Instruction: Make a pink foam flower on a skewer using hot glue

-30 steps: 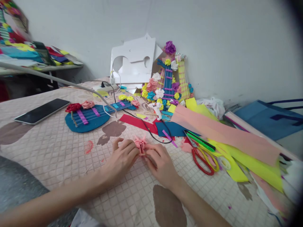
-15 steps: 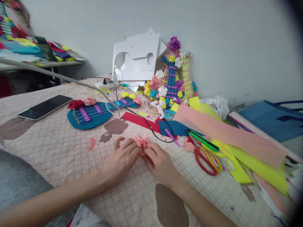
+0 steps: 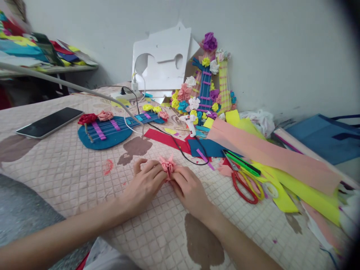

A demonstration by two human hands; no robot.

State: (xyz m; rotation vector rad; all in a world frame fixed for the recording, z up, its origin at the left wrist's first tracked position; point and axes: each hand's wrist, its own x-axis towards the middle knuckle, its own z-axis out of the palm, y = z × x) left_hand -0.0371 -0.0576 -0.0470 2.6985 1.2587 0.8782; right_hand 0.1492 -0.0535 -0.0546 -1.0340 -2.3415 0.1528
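A small pink crepe paper flower [image 3: 168, 165] with pointed petals is pinched between both hands, low over the quilted tablecloth. My left hand [image 3: 149, 182] closes on it from the left, its index finger bent. From the right, my right hand [image 3: 189, 189] grips its lower side with thumb and fingers. The flower's base is hidden behind the fingertips. Beyond the hands lies a blue guitar-shaped craft [image 3: 112, 131] with string lines, purple strips and a red paper flower [image 3: 87, 119] at its wide end. A red paper strip [image 3: 165, 139] lies ahead of the hands.
Red-handled scissors [image 3: 244, 187], a green cutter [image 3: 243, 164] and pink crepe paper [image 3: 270, 153] lie to the right. A white glue gun [image 3: 189, 123] stands ahead, its black cord looping nearby. A phone [image 3: 49, 122] is at left; a pale cable [image 3: 70, 85] crosses above the table.
The view has shifted slightly, so most of the table appears a little higher. Both hands keep their hold on the pink flower, with hardly any finger movement.
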